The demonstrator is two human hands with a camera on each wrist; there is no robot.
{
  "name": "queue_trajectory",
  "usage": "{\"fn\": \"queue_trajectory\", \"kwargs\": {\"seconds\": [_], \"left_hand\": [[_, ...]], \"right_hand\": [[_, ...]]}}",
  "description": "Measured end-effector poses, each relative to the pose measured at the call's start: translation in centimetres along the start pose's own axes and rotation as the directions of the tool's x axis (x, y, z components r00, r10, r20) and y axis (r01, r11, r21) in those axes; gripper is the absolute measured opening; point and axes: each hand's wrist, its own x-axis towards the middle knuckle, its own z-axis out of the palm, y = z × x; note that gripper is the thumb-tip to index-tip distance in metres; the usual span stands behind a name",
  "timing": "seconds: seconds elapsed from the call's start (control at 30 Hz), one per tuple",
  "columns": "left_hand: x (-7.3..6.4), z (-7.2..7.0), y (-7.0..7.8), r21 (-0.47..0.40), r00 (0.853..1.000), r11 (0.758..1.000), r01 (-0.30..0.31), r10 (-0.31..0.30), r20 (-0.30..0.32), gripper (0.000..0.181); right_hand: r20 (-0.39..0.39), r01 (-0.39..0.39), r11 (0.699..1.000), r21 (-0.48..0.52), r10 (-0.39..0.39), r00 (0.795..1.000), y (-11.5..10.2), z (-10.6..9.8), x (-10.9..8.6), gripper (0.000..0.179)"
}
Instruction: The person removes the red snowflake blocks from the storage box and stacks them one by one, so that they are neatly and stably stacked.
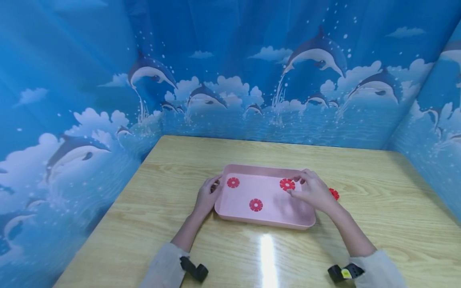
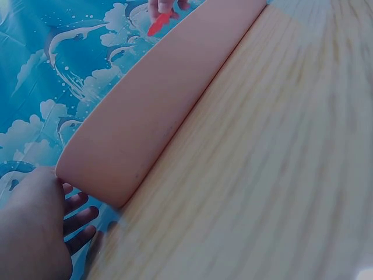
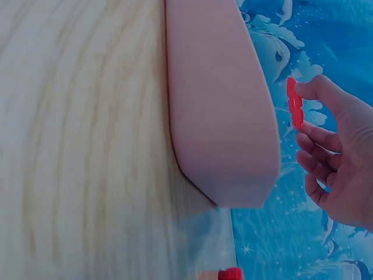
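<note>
A pink tray (image 1: 266, 223) lies on the table, with two red notched discs inside, one near its left end (image 1: 233, 183) and one at front centre (image 1: 256, 205). At the tray's left end, my left hand (image 1: 209, 196) holds the wall, its thumb hidden behind the rim in the left wrist view and its fingers outside. My right hand (image 1: 314, 193) pinches another red notched disc (image 3: 295, 103) between thumb and fingertip. That disc is above the tray's right part, seen edge-on in the right wrist view.
More red (image 1: 334, 194), apparently a notched disc or discs, sits on the wooden table (image 1: 378, 208) right of the tray, partly hidden by my right hand. A blue dolphin-print curtain (image 1: 230, 60) stands behind the table and along its sides.
</note>
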Motion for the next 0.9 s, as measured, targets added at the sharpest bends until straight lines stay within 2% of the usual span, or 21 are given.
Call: {"fn": "queue_trajectory", "kwargs": {"seconds": [0.57, 0.9], "left_hand": [[0.0, 0.0, 0.0, -0.010, 1.000, 1.000, 0.000, 0.000, 0.002, 0.032], [0.0, 0.0, -0.1, -0.012, 1.000, 1.000, 0.006, -0.005, 0.006, 0.032]], "right_hand": [[-0.079, -0.010, 1.000, -0.005, 0.010, 0.997, 2.9, -4.3, -2.3, 0.040], [-0.109, -0.043, 0.999, -0.008, 0.042, 0.993, 5.1, -5.8, -3.7, 0.043]]}}
